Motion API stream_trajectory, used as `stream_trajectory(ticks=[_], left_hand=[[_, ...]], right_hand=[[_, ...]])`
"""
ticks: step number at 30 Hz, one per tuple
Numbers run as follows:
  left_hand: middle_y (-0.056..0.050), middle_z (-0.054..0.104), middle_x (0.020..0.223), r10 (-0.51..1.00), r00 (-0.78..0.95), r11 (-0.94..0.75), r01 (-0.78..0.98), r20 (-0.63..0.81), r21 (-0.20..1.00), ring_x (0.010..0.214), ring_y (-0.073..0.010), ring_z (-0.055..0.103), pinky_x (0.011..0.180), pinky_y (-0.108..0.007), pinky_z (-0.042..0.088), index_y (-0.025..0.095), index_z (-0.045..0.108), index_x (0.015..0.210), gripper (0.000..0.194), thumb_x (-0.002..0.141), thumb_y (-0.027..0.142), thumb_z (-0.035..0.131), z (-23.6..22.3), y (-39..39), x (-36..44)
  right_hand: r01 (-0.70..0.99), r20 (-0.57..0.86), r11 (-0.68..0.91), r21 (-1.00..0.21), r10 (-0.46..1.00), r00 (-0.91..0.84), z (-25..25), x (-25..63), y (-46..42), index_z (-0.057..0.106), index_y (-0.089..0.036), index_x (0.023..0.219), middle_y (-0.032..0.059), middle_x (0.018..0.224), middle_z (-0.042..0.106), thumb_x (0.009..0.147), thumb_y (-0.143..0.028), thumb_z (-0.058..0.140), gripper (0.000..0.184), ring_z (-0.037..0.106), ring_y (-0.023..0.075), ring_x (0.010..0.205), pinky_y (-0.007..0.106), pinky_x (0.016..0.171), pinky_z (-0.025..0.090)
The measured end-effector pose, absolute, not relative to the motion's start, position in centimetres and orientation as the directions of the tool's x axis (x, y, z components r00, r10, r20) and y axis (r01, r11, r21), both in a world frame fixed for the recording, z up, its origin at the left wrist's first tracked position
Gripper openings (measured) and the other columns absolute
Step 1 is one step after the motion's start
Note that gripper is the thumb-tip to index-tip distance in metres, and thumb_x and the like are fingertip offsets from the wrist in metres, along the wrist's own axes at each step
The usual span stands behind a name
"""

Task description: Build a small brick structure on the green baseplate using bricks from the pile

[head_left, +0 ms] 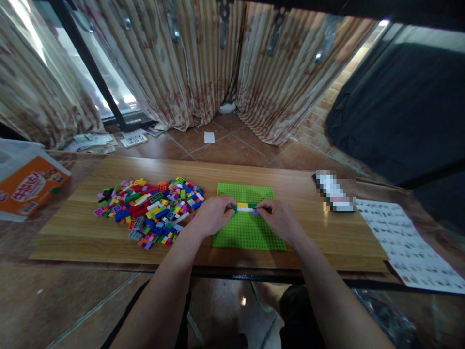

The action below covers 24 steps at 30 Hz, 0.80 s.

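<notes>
A light green studded baseplate lies flat in front of me. Across its middle runs a short row of toy building bricks, with yellow, white, green and purple parts. At the row's left end, my left hand is closed, thumb and fingers pinching a green part. My right hand pinches the right end, near a purple brick. Fingers cover both ends, so I cannot tell whether the row is pressed onto the studs or just above them.
Left of the baseplate, a heap of mixed loose bricks spreads over the wooden board. A blurred phone-like object lies at right, beside a printed sheet. A plastic box with an orange label stands far left.
</notes>
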<state>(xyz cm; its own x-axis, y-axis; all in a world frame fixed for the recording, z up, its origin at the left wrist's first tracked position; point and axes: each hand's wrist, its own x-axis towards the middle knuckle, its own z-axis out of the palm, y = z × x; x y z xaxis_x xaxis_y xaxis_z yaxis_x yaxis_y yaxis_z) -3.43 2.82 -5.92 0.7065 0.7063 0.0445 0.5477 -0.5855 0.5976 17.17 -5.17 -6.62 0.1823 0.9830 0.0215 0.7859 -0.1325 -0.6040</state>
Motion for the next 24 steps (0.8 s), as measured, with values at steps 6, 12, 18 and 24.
stream_trajectory(ticks=[6,12,18,24], left_hand=[[-0.004,0.071,0.087,0.706,0.707,-0.59,0.56,0.037,0.582,0.077,-0.0179,0.064,0.07,-0.027,0.047,0.018,0.07,0.094,0.017,0.084,0.016,0.057,-5.9,2.8,-3.5],[-0.003,0.072,0.089,0.711,0.702,-0.586,0.567,0.032,0.579,0.078,-0.0174,0.065,0.071,-0.027,0.048,0.019,0.07,0.097,0.018,0.084,0.015,0.058,-5.9,2.7,-3.5],[-0.003,0.071,0.088,0.712,0.702,-0.584,0.563,0.035,0.585,0.078,-0.0173,0.065,0.07,-0.026,0.047,0.018,0.07,0.096,0.017,0.084,0.015,0.06,-5.9,2.7,-3.5],[-0.003,0.071,0.087,0.719,0.694,-0.572,0.567,0.031,0.593,0.078,-0.0169,0.064,0.07,-0.026,0.046,0.018,0.07,0.096,0.017,0.083,0.014,0.059,-5.8,2.6,-3.4]], right_hand=[[0.687,-0.022,-0.188,-0.702,0.97,0.244,-7.2,17.4,-5.2,0.068,-0.019,0.089,0.0023,0.079,0.073,0.076,-0.025,0.071,0.014,0.066,0.0166,0.071,0.027,0.066,0.047],[0.695,-0.027,-0.179,-0.696,0.974,0.224,-7.9,17.8,-5.1,0.066,-0.02,0.09,0.0003,0.075,0.07,0.073,-0.02,0.072,0.018,0.064,0.0157,0.067,0.027,0.064,0.048],[0.688,-0.004,-0.144,-0.712,0.98,0.201,-8.3,17.9,-5.0,0.066,-0.02,0.091,0.0009,0.078,0.071,0.074,-0.019,0.07,0.018,0.066,0.0166,0.072,0.029,0.068,0.05],[0.674,-0.009,-0.146,-0.725,0.979,0.202,-7.9,17.7,-5.1,0.066,-0.019,0.091,0.0001,0.077,0.071,0.073,-0.018,0.071,0.019,0.065,0.0153,0.07,0.028,0.067,0.05]])
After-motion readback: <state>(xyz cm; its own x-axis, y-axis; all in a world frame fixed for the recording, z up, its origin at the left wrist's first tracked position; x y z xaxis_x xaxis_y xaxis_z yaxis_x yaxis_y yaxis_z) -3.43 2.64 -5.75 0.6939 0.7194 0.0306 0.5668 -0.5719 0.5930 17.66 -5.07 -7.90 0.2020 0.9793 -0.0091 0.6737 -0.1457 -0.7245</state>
